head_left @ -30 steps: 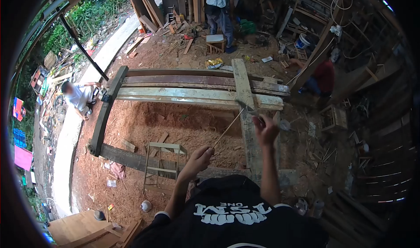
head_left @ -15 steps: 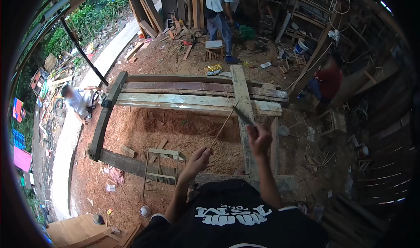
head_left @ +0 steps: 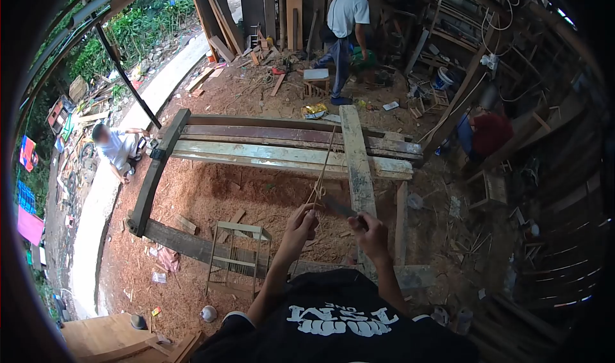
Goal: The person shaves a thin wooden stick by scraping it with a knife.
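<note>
My left hand [head_left: 301, 228] is closed around the lower end of a thin wooden strip [head_left: 328, 155], which points up and away over the bench. Pale curls of shaving hang from the strip just above my fingers. My right hand [head_left: 370, 233] grips a knife [head_left: 339, 207] by its handle, the dark blade aimed left at the strip near the curls. Whether the edge touches the strip I cannot tell. Past both hands lies a timber bench frame [head_left: 256, 150] of long planks, with a crossing board [head_left: 357, 164] on the right.
A small slatted wooden frame [head_left: 237, 257] stands left of my arms. Shavings [head_left: 218, 190] cover the ground. One person [head_left: 346, 36] bends at the back, another [head_left: 118, 148] crouches left, and a third [head_left: 490, 132] is at the right. A stool [head_left: 316, 75] stands behind the bench.
My right hand has brought the knife down and left, close to my left hand. The strip now stands steeper, with curls lower on it. The person at the back has moved right and bent over.
</note>
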The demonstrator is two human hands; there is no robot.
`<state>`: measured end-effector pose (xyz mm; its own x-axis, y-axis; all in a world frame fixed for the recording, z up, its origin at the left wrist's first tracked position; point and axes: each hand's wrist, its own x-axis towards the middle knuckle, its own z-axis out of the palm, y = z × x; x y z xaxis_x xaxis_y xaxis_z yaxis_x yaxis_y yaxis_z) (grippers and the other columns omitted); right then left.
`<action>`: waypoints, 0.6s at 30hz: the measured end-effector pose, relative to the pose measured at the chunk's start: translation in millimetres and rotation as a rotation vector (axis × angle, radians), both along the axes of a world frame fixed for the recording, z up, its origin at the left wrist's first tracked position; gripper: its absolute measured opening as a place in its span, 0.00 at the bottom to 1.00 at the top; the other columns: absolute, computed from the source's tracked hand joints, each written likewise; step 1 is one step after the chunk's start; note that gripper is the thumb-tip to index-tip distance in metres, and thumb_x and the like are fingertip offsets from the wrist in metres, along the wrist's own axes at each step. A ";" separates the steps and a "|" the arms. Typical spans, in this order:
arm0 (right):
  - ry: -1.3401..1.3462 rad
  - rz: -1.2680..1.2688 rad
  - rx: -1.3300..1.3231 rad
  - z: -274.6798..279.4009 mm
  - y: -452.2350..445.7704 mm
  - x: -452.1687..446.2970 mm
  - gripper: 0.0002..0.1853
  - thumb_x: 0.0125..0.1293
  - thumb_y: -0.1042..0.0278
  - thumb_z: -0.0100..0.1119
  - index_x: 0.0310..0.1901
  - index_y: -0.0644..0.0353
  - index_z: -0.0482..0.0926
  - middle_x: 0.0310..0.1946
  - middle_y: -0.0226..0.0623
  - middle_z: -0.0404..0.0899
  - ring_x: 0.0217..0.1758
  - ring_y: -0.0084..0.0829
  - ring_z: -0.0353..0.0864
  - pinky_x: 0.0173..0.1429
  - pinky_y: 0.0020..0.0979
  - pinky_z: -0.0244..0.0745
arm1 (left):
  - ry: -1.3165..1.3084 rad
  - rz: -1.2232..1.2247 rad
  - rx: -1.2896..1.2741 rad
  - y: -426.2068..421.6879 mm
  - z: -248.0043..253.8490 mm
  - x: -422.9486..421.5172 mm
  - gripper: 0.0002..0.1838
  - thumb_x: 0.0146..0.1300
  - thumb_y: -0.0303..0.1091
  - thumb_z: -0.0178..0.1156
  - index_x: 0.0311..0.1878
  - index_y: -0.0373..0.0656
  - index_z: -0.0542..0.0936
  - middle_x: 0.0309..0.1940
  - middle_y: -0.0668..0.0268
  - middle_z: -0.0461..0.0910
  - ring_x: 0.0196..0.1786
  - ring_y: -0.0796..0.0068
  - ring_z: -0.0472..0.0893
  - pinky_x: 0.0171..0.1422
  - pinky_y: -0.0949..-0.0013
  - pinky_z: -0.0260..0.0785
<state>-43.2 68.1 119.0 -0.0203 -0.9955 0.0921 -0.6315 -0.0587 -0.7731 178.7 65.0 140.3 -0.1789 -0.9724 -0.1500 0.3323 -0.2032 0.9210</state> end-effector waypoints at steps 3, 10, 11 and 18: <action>-0.055 0.032 -0.054 1.0 11.3 9.9 0.26 0.66 0.41 0.64 0.41 0.61 0.83 0.27 0.39 0.82 0.32 0.37 0.85 0.36 0.36 0.76 | -0.037 -0.004 0.004 5.9 9.4 -2.9 0.14 0.79 0.36 0.49 0.58 0.39 0.75 0.24 0.77 0.61 0.24 0.89 0.61 0.25 0.78 0.54; 0.080 0.249 -0.400 11.7 0.0 25.2 0.23 0.66 0.42 0.63 0.36 0.59 0.83 0.22 0.37 0.78 0.26 0.39 0.81 0.31 0.39 0.72 | -0.341 -0.062 -0.037 25.0 -10.9 -13.2 0.15 0.77 0.31 0.51 0.59 0.36 0.79 0.25 0.78 0.64 0.26 0.89 0.63 0.30 0.80 0.59; 0.083 0.198 -0.477 0.3 -13.4 17.2 0.24 0.68 0.41 0.62 0.37 0.59 0.84 0.21 0.37 0.79 0.24 0.38 0.81 0.29 0.37 0.70 | -0.329 -0.054 -0.044 29.9 -6.3 -10.0 0.15 0.76 0.31 0.51 0.59 0.37 0.79 0.25 0.79 0.64 0.27 0.89 0.63 0.32 0.80 0.60; 0.172 -0.226 -0.494 22.7 -59.2 -49.2 0.26 0.69 0.38 0.59 0.34 0.57 0.84 0.19 0.34 0.79 0.22 0.33 0.80 0.28 0.34 0.70 | -0.299 -0.011 -0.001 65.2 1.0 27.6 0.16 0.77 0.33 0.51 0.61 0.37 0.79 0.26 0.80 0.64 0.28 0.90 0.63 0.34 0.81 0.63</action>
<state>-92.4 8.9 141.7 -0.1708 -0.8062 0.5664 -0.7849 -0.2362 -0.5728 206.2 130.2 141.3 -0.1371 -0.9709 -0.1961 0.0446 -0.2038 0.9780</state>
